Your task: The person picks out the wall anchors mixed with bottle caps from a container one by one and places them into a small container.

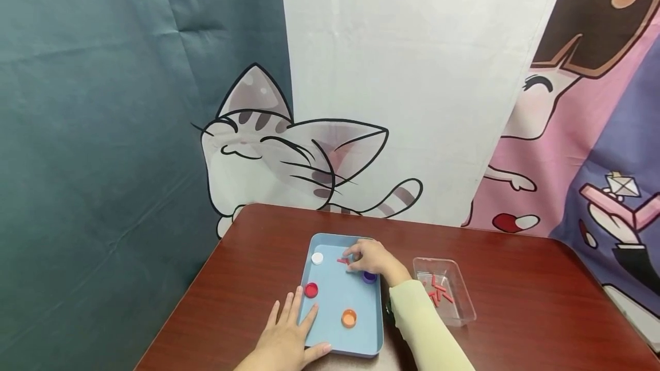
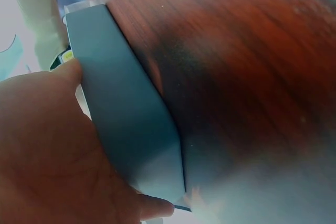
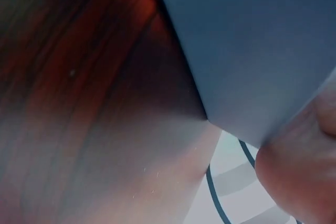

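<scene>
A light blue tray (image 1: 335, 302) lies on the table. In it are a white cap (image 1: 317, 258), a red cap (image 1: 311, 289), an orange cap (image 1: 349, 318) and a purple cap (image 1: 369, 277). My left hand (image 1: 289, 328) has its fingers spread over the tray's near left side; in the left wrist view its thumb and a fingertip touch the rim. Over the tray's far right part, my right hand (image 1: 372, 256) bends its fingers and thumb about small red sticks (image 1: 342, 260), seemingly pinching one. The right wrist view shows only part of this hand beside the tray wall.
Right of the tray stands a clear plastic box (image 1: 459, 302) with several red sticks (image 1: 437, 291) inside. The brown wooden table (image 1: 521, 302) extends right and left. Behind its far edge hangs a curtain (image 1: 412, 73) printed with a cartoon cat.
</scene>
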### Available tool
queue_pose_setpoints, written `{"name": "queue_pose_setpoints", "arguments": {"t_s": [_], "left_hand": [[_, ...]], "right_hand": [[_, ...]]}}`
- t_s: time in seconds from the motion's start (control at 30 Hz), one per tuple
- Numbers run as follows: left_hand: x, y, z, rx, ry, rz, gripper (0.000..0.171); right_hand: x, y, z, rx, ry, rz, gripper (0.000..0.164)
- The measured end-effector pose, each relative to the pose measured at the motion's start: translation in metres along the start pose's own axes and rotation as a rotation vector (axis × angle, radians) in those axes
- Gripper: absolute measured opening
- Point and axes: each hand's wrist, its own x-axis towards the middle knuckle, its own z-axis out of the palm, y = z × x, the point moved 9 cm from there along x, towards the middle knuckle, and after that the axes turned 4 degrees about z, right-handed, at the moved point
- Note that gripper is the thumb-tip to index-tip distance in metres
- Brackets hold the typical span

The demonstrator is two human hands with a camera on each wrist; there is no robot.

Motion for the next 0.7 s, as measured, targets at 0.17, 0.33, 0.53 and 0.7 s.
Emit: {"name": "queue_pose_setpoints", "arguments": {"t_s": [0.17,0.33,0.53,0.7], "left_hand": [[-0.0010,-0.0002,0.0001,0.001,-0.001,0.001,0.091],[-0.0011,-0.0001,-0.0015,0.004,0.001,0.002,0.091],[-0.0005,-0.0003,-0.0021,0.001,0.007,0.005,0.091],[-0.0010,0.0001,-0.0014,0.020,0.017,0.010,0.089]], "right_hand": [[0.0015,-0.0016,0.0021,-0.060,0.000,0.021,0.028],[0.0050,0.0011,0.0034,-0.097,-0.004,0.065,0.029],[0.0085,0.0037,0.0046,-0.136,-0.008,0.095,0.027],[0.0082,0.0060,0.0062,-0.140,-0.008,0.113,0.024]]}}
